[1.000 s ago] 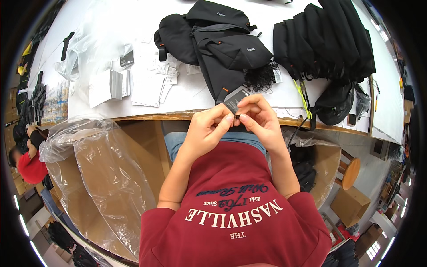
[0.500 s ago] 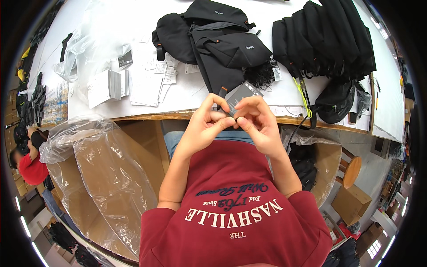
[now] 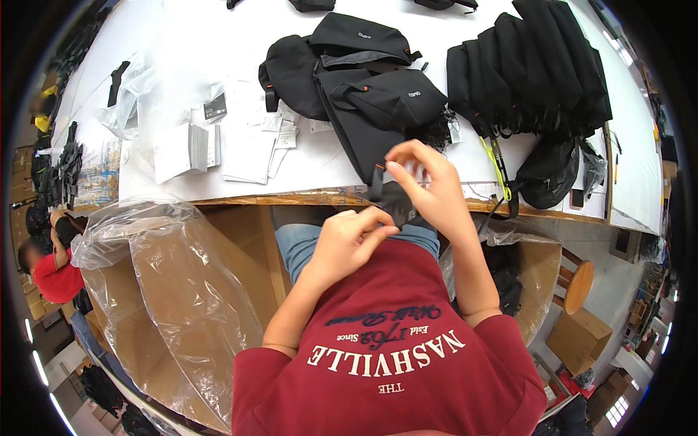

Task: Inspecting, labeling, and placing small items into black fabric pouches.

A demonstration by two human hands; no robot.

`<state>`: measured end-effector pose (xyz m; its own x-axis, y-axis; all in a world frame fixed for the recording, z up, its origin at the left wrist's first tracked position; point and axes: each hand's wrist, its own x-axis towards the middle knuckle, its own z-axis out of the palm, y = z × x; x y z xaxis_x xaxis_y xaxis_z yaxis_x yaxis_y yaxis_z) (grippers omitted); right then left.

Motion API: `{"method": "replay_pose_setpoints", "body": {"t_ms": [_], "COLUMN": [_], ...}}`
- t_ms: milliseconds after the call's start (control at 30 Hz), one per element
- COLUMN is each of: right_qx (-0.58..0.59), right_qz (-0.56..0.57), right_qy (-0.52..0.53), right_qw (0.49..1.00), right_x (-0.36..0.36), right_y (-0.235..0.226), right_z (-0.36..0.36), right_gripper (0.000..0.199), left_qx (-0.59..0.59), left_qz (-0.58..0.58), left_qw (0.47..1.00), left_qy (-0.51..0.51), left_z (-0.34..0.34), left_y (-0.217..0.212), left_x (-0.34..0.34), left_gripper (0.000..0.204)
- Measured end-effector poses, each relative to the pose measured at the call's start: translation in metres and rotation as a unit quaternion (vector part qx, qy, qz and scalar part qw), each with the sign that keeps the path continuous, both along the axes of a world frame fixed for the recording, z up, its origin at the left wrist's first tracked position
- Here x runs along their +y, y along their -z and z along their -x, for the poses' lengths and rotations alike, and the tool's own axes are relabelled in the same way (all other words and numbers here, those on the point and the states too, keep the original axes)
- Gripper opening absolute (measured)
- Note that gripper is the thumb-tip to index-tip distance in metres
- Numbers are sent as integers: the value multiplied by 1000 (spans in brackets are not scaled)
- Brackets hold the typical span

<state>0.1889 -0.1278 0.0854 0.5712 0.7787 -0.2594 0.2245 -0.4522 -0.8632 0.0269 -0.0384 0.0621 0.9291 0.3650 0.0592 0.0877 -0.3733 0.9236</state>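
Note:
A dark hang tag (image 3: pixel 397 202) hangs at the table's front edge, between my two hands. My left hand (image 3: pixel 347 245) is closed in a pinch at the tag's lower part. Higher up and to the right, my right hand (image 3: pixel 435 186) is also closed, thumb and forefinger together near the tag's upper end; whatever is between those fingertips is too small to make out. Just beside them hangs a black strap end with an orange tab (image 3: pixel 378 174), coming from a black backpack (image 3: pixel 363 80) that lies on the table.
Stacked tags (image 3: pixel 193 149) and loose white paper labels (image 3: pixel 254 145) lie to the left, near clear plastic (image 3: pixel 134 102). A row of black bags (image 3: pixel 523 73) fills the right. Below stand plastic-lined cardboard boxes (image 3: pixel 174 291) and a wooden stool (image 3: pixel 578 287). A person in red (image 3: pixel 54 276) is far left.
My hands, close together before, have drawn apart: the left came down toward me, the right went up and away. The dark tag has come lower, between them.

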Motion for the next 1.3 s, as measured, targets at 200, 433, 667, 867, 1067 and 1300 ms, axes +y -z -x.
{"method": "replay_pose_setpoints", "body": {"t_ms": [200, 433, 667, 867, 1067, 1300], "right_qx": [-344, -258, -238, -222, -218, -157], "right_qz": [-86, -172, -223, -228, -245, -253], "right_qy": [8, 67, 52, 27, 29, -4], "right_qw": [935, 948, 944, 948, 944, 955], "right_x": [34, 7, -18, -26, -29, -30], "right_y": [20, 22, -18, -26, -33, -29], "right_z": [10, -2, 14, 24, 24, 29], "right_gripper": [49, 15, 14, 14, 15, 15], "left_qx": [-77, -132, -107, -188, -196, -211], "left_qz": [-109, -90, -359, -399, -391, -396], "left_qw": [990, 985, 916, 883, 888, 877], "left_qy": [53, -63, -145, -161, -142, -173], "left_z": [-1, -2, -11, -3, 0, 4], "left_y": [-3, -16, -23, -8, -8, -7], "left_x": [-19, -1, 31, 28, 26, 24], "left_gripper": [9, 27, 35, 28, 33, 34]}}
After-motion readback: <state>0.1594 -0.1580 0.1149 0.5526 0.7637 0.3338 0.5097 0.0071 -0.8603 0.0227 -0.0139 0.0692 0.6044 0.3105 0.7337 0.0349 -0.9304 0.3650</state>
